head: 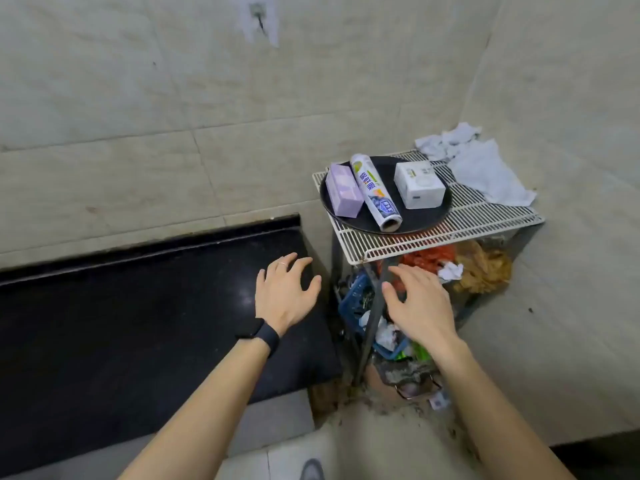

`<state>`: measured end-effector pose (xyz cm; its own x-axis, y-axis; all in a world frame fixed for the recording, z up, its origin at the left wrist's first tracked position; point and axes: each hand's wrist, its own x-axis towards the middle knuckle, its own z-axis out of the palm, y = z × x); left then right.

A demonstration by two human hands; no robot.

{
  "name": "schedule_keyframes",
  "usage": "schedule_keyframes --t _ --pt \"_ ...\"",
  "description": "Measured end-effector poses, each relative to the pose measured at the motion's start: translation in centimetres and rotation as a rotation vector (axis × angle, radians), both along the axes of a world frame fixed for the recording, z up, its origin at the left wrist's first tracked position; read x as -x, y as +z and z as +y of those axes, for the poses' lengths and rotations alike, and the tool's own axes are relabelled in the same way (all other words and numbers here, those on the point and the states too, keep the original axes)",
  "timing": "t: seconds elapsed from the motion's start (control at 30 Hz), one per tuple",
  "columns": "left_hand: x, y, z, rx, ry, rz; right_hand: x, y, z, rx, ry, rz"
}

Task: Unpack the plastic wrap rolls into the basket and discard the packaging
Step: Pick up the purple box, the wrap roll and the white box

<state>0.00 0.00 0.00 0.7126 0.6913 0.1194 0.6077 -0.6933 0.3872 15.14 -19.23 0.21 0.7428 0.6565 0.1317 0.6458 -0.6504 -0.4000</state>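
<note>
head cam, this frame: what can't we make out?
- Lower shelf contents: hidden in the head view by the wire rack and the right hand.
- White box label: too small to read.
- Whether the plastic wrap roll is still in packaging: unclear.
- Shoe: cut off by the bottom edge.
- Left hand: contact with the black counter unclear.

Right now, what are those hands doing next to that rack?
Nothing is being held. Both hands are open and empty: the left hand is over the black counter, the right hand in front of the wire rack. On the rack sits a round black tray with a plastic wrap roll, a purple box and a white box. A white cloth lies behind it. The roll looks untouched.
</note>
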Motion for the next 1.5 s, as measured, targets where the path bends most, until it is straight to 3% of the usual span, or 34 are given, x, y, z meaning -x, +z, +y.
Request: schedule_keyframes --t 0.33,0.53,0.7,0.87,0.97,1.07,1.13,1.33,1.5 --pt "-15.9 2.4 6.9 0.363 0.037 -0.289 -11.8 2.6 10.1 -0.128 -0.05 0.028" --pt "-22.3 2.0 10.6 0.373 0.141 -0.044 -17.4 2.7 15.4 0.152 -0.088 0.228" --pt "-24.0 1.8 11.4 0.262 0.141 0.122 -18.5 1.9 17.2 0.275 -0.11 0.229" --pt "-25.2 2.1 11.0 0.425 0.153 0.09 -18.5 1.3 17.8 0.338 -0.076 0.19" --pt "-25.5 2.8 10.4 0.565 0.188 -0.036 -19.4 1.5 17.7 0.34 -0.053 0.252" --pt "-24.6 3.1 10.8 0.912 0.233 -0.32 -20.3 1.5 16.7 0.226 -0.049 0.403" --pt "-22.8 3.7 11.5 1.013 0.231 -0.436 -20.4 1.5 15.8 0.131 -0.028 0.486" --pt "-12.1 3.4 14.2 0.968 0.347 -0.602 -15.9 3.9 15.3 -0.142 0.168 0.579" --pt "-0.4 -0.2 14.7 0.903 0.626 -0.637 -7.1 3.3 19.1 -0.089 0.405 0.597"
